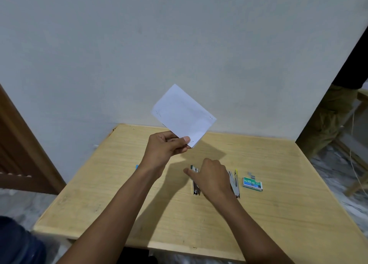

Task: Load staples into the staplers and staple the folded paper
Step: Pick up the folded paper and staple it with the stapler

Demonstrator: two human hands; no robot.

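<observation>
My left hand (166, 148) pinches the lower corner of the folded white paper (183, 114) and holds it up above the back of the wooden table (278, 214). Small staple marks show near the paper's left and right edges. My right hand (211, 176) hovers low over the table between two staplers, its thumb stretched out over the grey stapler (195, 188); its fingers are hidden and it holds nothing that I can see. A second grey stapler with a yellow tip (235, 183) lies just right of that hand. A green staple box (252, 183) sits further right.
A short strip of loose staples (251, 175) lies behind the box. A small blue item (137, 166) peeks out left of my left wrist. The wall stands right behind the table. A wooden door (18, 144) is at the left, wooden furniture at the right.
</observation>
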